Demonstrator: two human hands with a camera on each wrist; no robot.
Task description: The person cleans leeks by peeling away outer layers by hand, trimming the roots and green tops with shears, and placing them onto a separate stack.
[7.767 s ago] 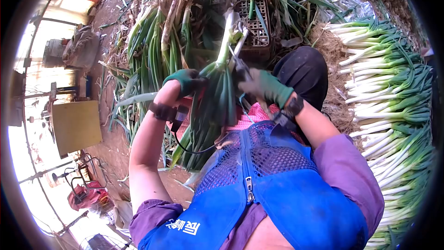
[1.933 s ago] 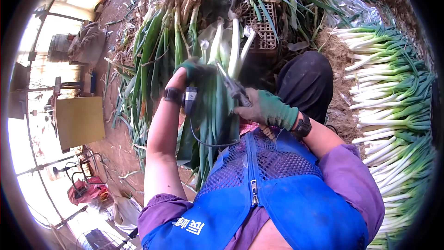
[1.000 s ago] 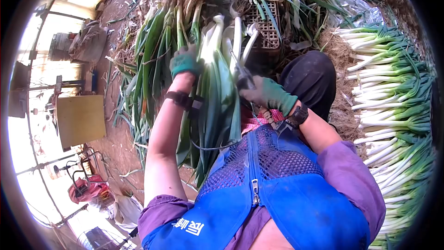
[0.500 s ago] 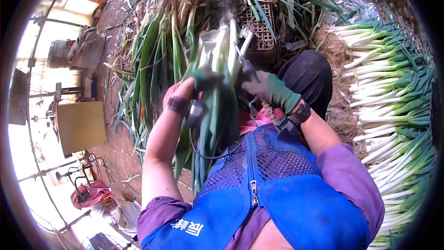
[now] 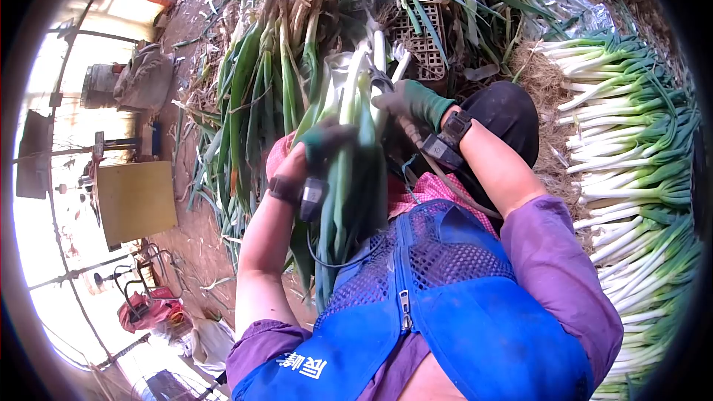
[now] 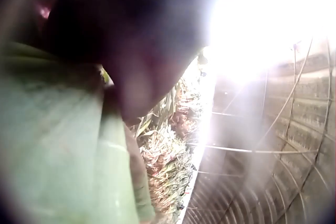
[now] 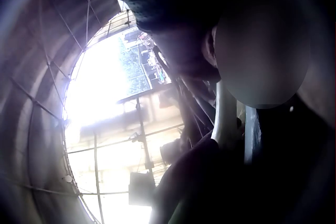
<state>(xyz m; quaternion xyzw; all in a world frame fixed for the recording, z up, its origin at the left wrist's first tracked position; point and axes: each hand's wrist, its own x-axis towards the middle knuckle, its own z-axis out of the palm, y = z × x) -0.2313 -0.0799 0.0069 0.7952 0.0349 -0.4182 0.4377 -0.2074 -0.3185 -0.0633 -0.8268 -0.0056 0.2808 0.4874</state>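
Observation:
In the head view, my gloved left hand (image 5: 327, 142), blurred, grips a bunch of green onions (image 5: 355, 85) by the green leaves below the white stalks. The white ends point away from me and the leaves hang down over my lap. My gloved right hand (image 5: 420, 102) holds an air blow gun (image 5: 381, 80), its nozzle right at the white stalks. A hose (image 5: 464, 194) runs back from it past my wrist. Broad green leaves (image 6: 58, 140) fill the lower left of the left wrist view. The right wrist view is mostly dark, with a pale stalk (image 7: 226, 113) showing.
To the right lies a long row of white-stemmed green onions (image 5: 631, 148). Untrimmed green onions (image 5: 249, 96) with dry leaves are heaped at the left. A plastic crate (image 5: 425, 30) stands ahead among loose leaves. A yellow board (image 5: 137, 200) is at the far left.
My right hand with the air blow gun has moved up and closer to the white stalks. My left hand has gone from near the stalk bases down to the leaves.

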